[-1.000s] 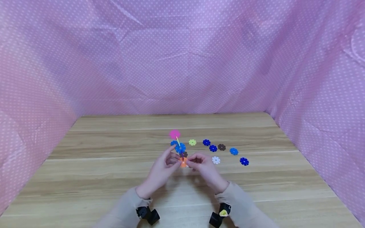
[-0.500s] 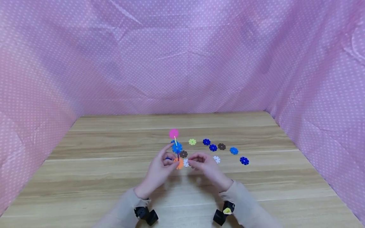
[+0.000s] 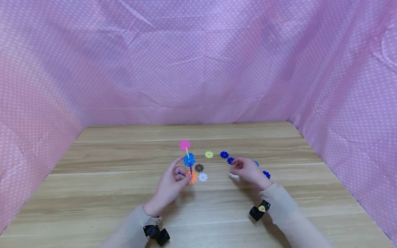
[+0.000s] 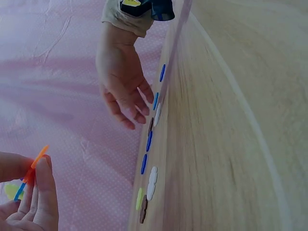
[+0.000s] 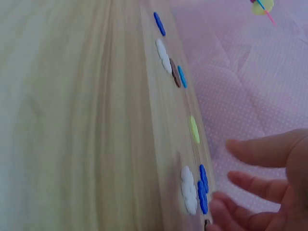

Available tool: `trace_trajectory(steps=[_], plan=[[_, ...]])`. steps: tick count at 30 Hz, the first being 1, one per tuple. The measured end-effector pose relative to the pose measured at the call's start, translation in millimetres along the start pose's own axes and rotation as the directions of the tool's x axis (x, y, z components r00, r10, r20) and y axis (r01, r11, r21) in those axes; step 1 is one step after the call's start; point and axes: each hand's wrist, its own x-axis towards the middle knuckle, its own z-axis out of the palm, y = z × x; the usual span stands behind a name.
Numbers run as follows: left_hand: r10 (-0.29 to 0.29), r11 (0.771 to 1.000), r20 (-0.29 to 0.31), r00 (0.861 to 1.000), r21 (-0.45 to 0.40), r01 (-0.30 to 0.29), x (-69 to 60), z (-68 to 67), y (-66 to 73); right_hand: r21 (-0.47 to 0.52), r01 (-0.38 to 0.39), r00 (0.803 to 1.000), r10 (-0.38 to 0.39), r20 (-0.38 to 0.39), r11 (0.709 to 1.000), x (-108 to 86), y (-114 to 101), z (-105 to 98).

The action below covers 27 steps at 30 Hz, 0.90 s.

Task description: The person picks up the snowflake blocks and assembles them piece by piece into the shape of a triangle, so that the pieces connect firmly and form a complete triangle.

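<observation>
Pinching an orange disc (image 3: 193,178) between thumb and fingers, the left hand (image 3: 167,184) holds up a joined string of discs; beyond the orange one come a purple disc (image 3: 191,168) seen edge-on, a blue disc (image 3: 189,160), a yellowish disc (image 3: 187,152) also edge-on, and a pink disc (image 3: 184,145) at the far end; the right hand (image 3: 248,171), close beside the string a moment ago, has moved off to the right and hovers over loose pieces, fingers loosely parted, nothing visible in them; the near white disc (image 3: 203,177), partly covered then, now shows whole beside a brown disc (image 3: 199,167); the string sits slightly farther left.

The right hand partly covers the far white disc (image 3: 234,176) and hides another brown disc (image 4: 151,125) from the head view; a lime disc (image 3: 209,154) and a dark blue disc (image 3: 224,154) lie farther back; all are thin, the loose ones notched around their rims; the tabletop (image 3: 124,151) has streaked wood grain; beyond hangs creased pink cloth (image 3: 198,75) with white dots.
</observation>
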Motion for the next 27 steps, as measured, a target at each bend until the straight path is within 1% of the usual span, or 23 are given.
trace_trajectory(steps=[3,9,15,23,27], plan=[[0.003,1.0,0.017,1.0,0.016,-0.003,-0.7,-0.6,-0.2,-0.063,0.004,1.0,-0.003,0.022,0.998,2.5,3.7,-1.7],[-0.011,1.0,0.057,0.998,0.0,0.011,-0.7,-1.1,-0.5,-0.098,-0.001,1.0,0.003,0.022,0.995,6.1,6.3,3.0],[-0.023,1.0,0.068,0.997,-0.017,0.024,-0.8,-0.7,-0.1,-0.13,-0.001,1.0,0.004,0.023,0.992,8.4,8.1,6.8],[-0.014,0.999,0.097,0.995,-0.033,0.017,-0.3,-0.1,-1.5,-0.068,-0.028,0.999,0.03,0.023,0.997,7.1,10.9,7.8],[-0.014,0.999,0.09,0.996,-0.028,0.016,0.7,-0.1,-0.8,-0.049,-0.034,0.999,0.035,0.016,0.998,5.7,10.5,6.5]])
